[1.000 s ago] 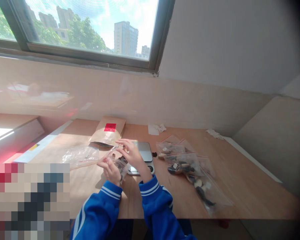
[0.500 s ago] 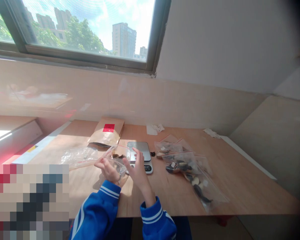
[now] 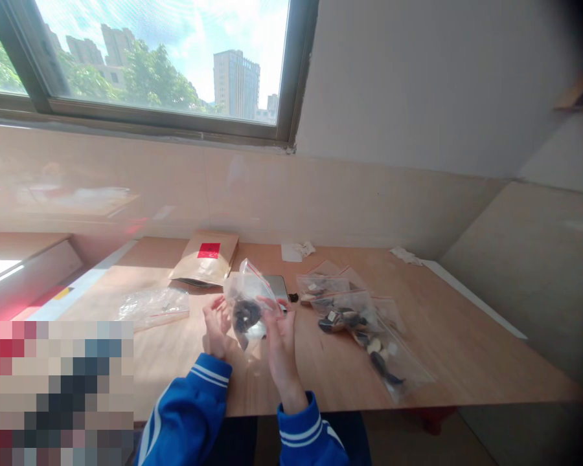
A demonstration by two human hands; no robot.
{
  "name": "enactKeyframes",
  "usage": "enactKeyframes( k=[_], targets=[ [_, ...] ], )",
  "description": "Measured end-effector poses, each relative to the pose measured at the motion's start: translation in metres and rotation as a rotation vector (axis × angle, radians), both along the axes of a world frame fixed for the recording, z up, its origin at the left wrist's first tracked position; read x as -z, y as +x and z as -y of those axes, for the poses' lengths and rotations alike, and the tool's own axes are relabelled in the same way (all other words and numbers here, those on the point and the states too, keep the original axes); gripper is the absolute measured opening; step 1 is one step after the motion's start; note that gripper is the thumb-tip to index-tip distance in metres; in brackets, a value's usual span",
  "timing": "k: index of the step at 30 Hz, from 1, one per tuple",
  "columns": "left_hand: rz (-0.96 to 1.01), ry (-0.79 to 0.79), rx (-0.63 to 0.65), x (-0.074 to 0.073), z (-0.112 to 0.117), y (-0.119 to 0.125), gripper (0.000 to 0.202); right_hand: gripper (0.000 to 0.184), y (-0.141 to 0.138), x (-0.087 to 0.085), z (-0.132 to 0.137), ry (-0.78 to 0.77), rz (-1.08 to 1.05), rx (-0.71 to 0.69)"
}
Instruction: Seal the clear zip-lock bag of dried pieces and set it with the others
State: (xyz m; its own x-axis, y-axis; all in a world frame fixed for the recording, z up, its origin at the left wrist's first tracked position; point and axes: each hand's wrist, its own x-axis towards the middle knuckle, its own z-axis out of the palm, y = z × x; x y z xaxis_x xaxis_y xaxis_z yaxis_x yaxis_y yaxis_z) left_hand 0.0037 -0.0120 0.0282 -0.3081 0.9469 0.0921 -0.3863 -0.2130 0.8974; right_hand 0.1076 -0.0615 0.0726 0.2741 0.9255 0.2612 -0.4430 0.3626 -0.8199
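Note:
I hold a small clear zip bag [image 3: 247, 299] with dark pieces in it upright between both hands, above the wooden table [image 3: 466, 349]. My left hand [image 3: 216, 329] supports its left side and my right hand [image 3: 280, 336] grips its right side. The bag's red zip edge points up. Right behind the bag lies a small silver scale [image 3: 279, 285], partly hidden by it.
Several filled clear bags [image 3: 357, 318] lie to the right of the scale. A brown paper pouch with a red label [image 3: 206, 256] lies at the back, an empty clear bag [image 3: 150, 305] to the left. Paper scraps [image 3: 295, 250] rest near the wall.
The bag was lying low in my left hand; now both hands have lifted it upright. My right hand has moved from beside it onto its right side.

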Motion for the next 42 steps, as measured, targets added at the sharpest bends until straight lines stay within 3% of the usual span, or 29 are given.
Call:
enactKeyframes(
  k=[3, 6, 10, 12, 14, 18, 21, 23, 28, 33, 36, 42],
  targets=[
    [0.129, -0.075, 0.185, 0.000, 0.003, 0.004, 0.071, 0.023, 0.002, 0.003, 0.002, -0.013, 0.045, -0.028],
    [0.238, -0.136, 0.302, -0.002, 0.004, 0.003, 0.057, 0.013, 0.008, 0.010, 0.003, -0.018, 0.331, -0.002],
    [0.155, -0.119, 0.104, -0.007, 0.004, -0.002, 0.048, 0.015, 0.025, 0.016, 0.001, -0.096, 0.534, 0.091],
    [0.098, -0.097, 0.047, -0.009, 0.005, -0.003, 0.048, 0.018, 0.035, 0.019, 0.000, -0.138, 0.514, 0.095],
    [0.059, -0.088, 0.069, -0.010, 0.006, -0.002, 0.051, 0.021, 0.040, 0.023, -0.001, -0.147, 0.467, 0.099],
    [0.020, -0.046, 0.071, -0.007, 0.005, 0.001, 0.056, 0.033, 0.032, 0.031, -0.004, -0.165, 0.289, 0.125],
    [0.036, 0.000, 0.044, -0.005, 0.003, 0.001, 0.055, 0.050, 0.020, 0.032, -0.005, -0.244, 0.185, 0.023],
    [0.043, 0.001, 0.067, -0.004, 0.003, 0.000, 0.057, 0.050, 0.017, 0.031, -0.005, -0.253, 0.171, -0.027],
    [-0.033, -0.097, 0.232, -0.004, 0.006, -0.007, 0.057, 0.041, 0.033, 0.027, -0.004, -0.212, 0.152, 0.144],
    [-0.111, -0.003, 0.157, -0.004, 0.005, -0.009, 0.049, 0.043, 0.055, 0.031, -0.005, -0.227, 0.264, 0.284],
    [-0.239, 0.019, 0.187, -0.004, 0.006, -0.008, 0.037, 0.044, 0.059, 0.035, -0.006, -0.213, 0.282, 0.288],
    [-0.337, 0.061, 0.218, -0.007, 0.008, -0.006, 0.037, 0.048, 0.057, 0.042, -0.007, -0.252, 0.272, 0.350]
  ],
)
